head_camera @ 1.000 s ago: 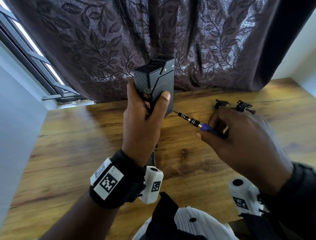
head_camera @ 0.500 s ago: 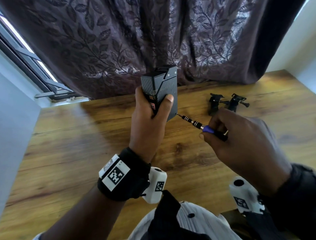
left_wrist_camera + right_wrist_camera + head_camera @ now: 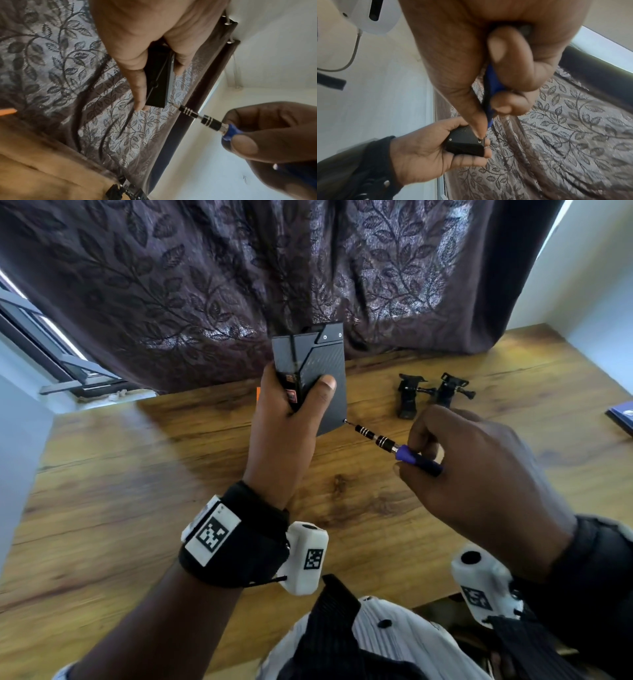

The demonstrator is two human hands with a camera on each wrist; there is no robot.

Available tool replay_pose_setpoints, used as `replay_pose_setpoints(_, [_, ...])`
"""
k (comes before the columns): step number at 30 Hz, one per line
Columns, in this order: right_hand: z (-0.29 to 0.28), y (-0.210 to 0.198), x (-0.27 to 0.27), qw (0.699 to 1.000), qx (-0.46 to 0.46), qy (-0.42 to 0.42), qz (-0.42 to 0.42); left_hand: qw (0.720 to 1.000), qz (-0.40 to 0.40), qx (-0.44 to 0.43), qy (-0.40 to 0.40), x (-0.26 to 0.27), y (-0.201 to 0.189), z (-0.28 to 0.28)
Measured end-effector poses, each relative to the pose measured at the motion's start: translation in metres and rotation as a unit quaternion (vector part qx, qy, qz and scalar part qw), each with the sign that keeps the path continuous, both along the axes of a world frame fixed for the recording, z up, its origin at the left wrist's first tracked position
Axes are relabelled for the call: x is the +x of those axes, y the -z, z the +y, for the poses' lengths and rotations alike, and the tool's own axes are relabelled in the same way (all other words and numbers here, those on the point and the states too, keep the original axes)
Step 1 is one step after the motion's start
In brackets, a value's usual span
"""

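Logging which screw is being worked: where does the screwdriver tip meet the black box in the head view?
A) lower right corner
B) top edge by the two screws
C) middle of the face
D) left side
A: the screwdriver tip touches the lower right corner of the black box that the left hand holds.

Behind the left hand [image 3: 284,440], a black wrist band [image 3: 246,546] bears a white tag [image 3: 212,534] with a black square marker; at its three o'clock sits a white camera pod [image 3: 305,559]. The right wrist wears a dark sleeve [image 3: 599,577] and a second white pod [image 3: 479,587]. At six o'clock is a white ribbed shirt [image 3: 404,642] with black buttons [image 3: 384,623]
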State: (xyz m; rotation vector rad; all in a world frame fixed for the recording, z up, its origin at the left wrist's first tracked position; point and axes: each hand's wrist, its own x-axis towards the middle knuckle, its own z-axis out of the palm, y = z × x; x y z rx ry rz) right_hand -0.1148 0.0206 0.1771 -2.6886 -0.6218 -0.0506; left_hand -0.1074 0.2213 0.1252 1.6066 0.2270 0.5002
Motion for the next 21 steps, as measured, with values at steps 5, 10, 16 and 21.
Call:
replay_pose_setpoints(5, [0.002,-0.007,-0.006,0.997,-0.059,-0.013,-0.045,0.991,0.039,-0.111,0.060,-0.006,-0.003,0.001])
replay_pose_setpoints(10, [0.003,-0.013,-0.007,0.996,-0.078,-0.028,-0.043,0.955,0.102,-0.253,0.118,-0.014,-0.008,0.017])
replay_pose_setpoints(16, [0.011,-0.015,-0.006,0.995,-0.067,-0.057,-0.057,0.930,0.099,-0.328,0.131,-0.017,-0.007,0.028])
replay_pose_setpoints(21, [0.015,-0.012,-0.001,0.993,-0.062,-0.071,-0.071,0.907,0.096,-0.377,0.161,-0.013,-0.006,0.032])
